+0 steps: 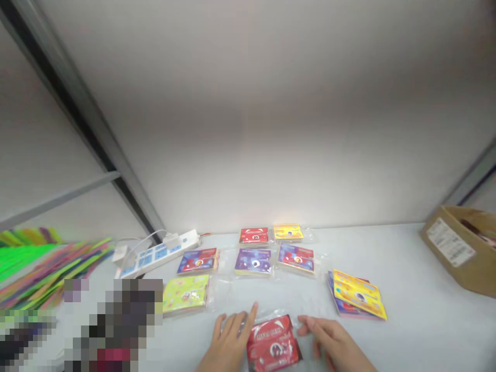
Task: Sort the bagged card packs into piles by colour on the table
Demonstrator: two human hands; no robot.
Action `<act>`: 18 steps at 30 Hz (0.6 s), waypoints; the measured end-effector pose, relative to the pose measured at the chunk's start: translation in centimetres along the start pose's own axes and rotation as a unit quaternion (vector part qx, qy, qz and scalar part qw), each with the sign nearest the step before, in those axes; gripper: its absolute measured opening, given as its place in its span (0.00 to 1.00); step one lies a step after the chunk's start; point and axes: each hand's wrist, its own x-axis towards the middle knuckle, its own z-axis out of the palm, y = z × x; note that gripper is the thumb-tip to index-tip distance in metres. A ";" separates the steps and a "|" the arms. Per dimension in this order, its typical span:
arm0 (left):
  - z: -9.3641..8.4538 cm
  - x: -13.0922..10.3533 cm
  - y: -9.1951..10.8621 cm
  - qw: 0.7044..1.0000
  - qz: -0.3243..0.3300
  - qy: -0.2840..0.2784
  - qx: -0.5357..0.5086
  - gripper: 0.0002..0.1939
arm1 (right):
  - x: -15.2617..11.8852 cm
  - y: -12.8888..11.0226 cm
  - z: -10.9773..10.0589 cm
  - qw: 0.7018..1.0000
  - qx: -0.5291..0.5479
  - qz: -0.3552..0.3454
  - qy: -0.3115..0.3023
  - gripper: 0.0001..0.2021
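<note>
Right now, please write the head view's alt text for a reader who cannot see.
A person's left fingers and right fingers flank a red packet in clear plastic on a pale table. Farther back lie several colourful packets; a power strip is at left, a cardboard box at right.

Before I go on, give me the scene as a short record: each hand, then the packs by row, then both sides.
Left hand: fingers spread, at the left edge of the front red pack
Right hand: fingers bent, by that pack's right side; contact unclear
Back row: back red pack, yellow pack
Middle row, left to right: left red-and-blue pack, purple pack, right red-and-blue pack
Left side: green pack, power strip
Right side: loose stack, yellow piece uppermost; cardboard box farther right
</note>
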 end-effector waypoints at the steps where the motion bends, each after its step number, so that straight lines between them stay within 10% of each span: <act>1: -0.2 -0.1 0.1 1.000 0.006 0.003 -0.014 0.53 | -0.3 -0.5 0.9 0.999 0.014 0.000 -0.033 0.30; 9: -0.2 0.3 0.5 0.998 0.044 0.013 -0.042 0.52 | -0.7 -2.2 2.2 0.987 0.112 0.033 -0.113 0.26; 18: 2.8 -2.0 -5.1 0.985 -0.003 0.172 0.027 0.46 | 0.5 4.1 -11.4 0.955 -0.017 0.041 0.292 0.26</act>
